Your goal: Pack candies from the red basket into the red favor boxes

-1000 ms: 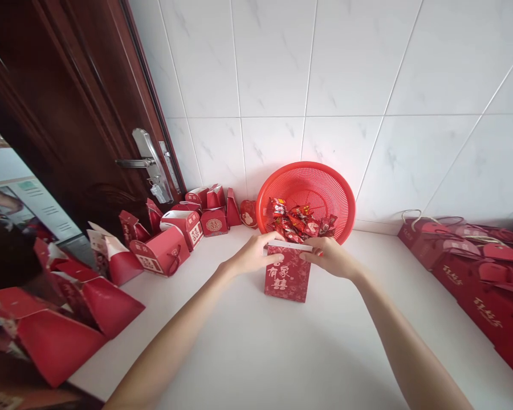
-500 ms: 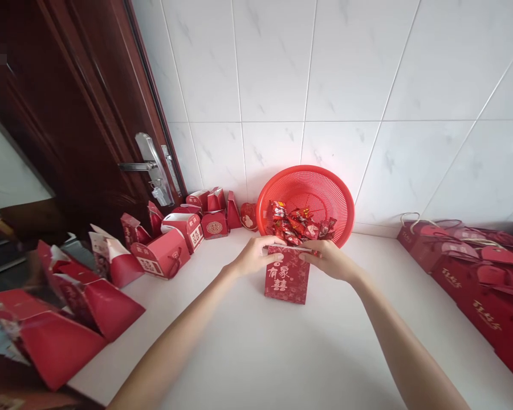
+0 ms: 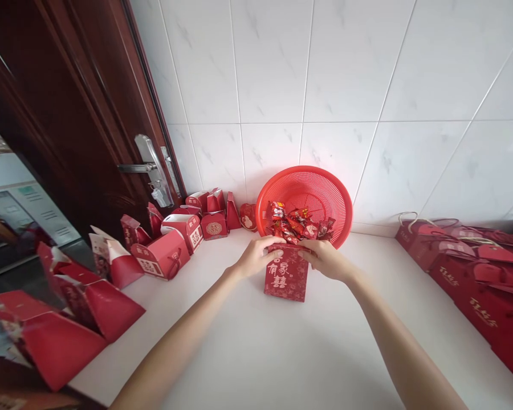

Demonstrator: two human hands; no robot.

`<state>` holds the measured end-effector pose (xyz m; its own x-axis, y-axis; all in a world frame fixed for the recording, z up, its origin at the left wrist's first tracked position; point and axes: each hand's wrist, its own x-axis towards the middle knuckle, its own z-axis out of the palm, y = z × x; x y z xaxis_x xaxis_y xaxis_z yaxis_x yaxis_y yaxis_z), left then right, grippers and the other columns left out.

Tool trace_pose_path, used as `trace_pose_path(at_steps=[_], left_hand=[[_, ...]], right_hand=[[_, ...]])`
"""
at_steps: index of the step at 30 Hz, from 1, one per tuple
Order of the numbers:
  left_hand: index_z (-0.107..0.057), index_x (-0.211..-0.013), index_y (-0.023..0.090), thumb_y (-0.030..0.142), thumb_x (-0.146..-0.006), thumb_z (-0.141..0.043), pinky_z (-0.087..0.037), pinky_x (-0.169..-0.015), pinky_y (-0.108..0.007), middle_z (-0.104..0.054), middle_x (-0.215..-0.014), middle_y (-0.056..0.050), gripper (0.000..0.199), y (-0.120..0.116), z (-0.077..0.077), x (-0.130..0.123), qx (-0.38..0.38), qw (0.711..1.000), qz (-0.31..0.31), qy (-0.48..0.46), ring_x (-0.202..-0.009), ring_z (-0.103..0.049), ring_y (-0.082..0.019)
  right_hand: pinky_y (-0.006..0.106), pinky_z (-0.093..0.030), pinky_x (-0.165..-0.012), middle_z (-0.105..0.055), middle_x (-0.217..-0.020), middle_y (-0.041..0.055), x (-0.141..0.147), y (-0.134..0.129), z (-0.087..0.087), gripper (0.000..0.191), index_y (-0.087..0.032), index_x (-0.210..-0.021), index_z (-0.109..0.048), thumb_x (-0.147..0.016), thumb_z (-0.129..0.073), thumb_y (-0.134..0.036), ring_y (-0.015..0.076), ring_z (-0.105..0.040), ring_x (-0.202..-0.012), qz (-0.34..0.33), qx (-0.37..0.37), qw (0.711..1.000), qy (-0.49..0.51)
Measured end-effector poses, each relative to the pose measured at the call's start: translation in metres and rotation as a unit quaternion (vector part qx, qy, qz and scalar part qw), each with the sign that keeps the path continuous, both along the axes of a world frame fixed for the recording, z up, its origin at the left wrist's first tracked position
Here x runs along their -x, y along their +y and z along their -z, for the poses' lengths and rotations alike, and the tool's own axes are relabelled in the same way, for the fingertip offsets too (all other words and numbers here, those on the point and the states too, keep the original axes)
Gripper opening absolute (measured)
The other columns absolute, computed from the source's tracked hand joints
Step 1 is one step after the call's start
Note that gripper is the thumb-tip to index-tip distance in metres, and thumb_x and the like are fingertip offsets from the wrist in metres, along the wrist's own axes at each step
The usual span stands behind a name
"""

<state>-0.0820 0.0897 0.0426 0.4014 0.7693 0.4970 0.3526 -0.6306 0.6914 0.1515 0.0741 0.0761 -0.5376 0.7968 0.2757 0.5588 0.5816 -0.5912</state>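
Note:
A small red gift box (image 3: 284, 279) with white Chinese characters on its front stands on the white tabletop (image 3: 256, 353). My left hand (image 3: 259, 256) pinches its upper left corner, thumb on the front and fingers over the top edge. On the upper right corner, my right hand (image 3: 322, 259) grips in the same way. Just behind the box, a red plastic basket (image 3: 346, 205) leans against the wall. Wrapped candies (image 3: 297, 223) in red and gold lie in its lower part, partly hidden by my hands. What the box holds inside is hidden.
Several folded red boxes (image 3: 160, 250) line the left side of the table, some with open tops. Red gift bags (image 3: 461, 273) with cord handles stand in rows along the right. Behind is a white tiled wall (image 3: 346, 68); a dark wooden door (image 3: 89, 114) is at the left.
The pale line along the top of the gift box has gone from sight, and its top edge now looks closed. Both hands keep nearly the same place.

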Motion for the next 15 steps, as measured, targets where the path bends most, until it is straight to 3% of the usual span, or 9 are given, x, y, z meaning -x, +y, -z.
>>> trace_pose_path(at_steps=[5, 11, 15], left_hand=[[-0.071, -0.117, 0.018, 0.038, -0.091, -0.063, -0.054, -0.093, -0.034, -0.074, -0.113, -0.01, 0.033, 0.0, 0.008, 0.0, -0.034, 0.999, -0.001, -0.015, -0.105, -0.069, -0.024], [-0.071, -0.119, 0.017, 0.036, -0.091, -0.063, -0.056, -0.09, -0.034, -0.074, -0.114, -0.011, 0.035, -0.002, 0.011, -0.001, -0.037, 0.999, -0.009, -0.032, -0.103, -0.07, -0.024], [-0.072, -0.119, 0.017, 0.035, -0.089, -0.065, -0.056, -0.091, -0.034, -0.075, -0.113, -0.011, 0.036, -0.003, 0.01, -0.001, -0.037, 0.999, -0.01, -0.03, -0.103, -0.07, -0.023]], right_hand=[[0.026, -0.042, -0.057, -0.052, -0.065, -0.0016, 0.0, -0.002, -0.002, 0.042, -0.021, -0.078, -0.054, -0.098, -0.036, -0.053, 0.0141, -0.053, -0.057, -0.023, 0.037, 0.998, 0.035], [0.025, -0.037, -0.057, -0.055, -0.066, -0.001, 0.004, 0.0, 0.004, 0.031, -0.02, -0.082, -0.063, -0.094, -0.045, -0.043, 0.0132, -0.044, -0.059, 0.021, 0.006, 0.999, 0.033], [0.025, -0.036, -0.056, -0.055, -0.064, -0.0005, 0.008, 0.001, 0.008, 0.027, -0.021, -0.074, -0.059, -0.091, -0.048, -0.039, 0.0141, -0.046, -0.058, 0.063, 0.008, 0.998, 0.029]])
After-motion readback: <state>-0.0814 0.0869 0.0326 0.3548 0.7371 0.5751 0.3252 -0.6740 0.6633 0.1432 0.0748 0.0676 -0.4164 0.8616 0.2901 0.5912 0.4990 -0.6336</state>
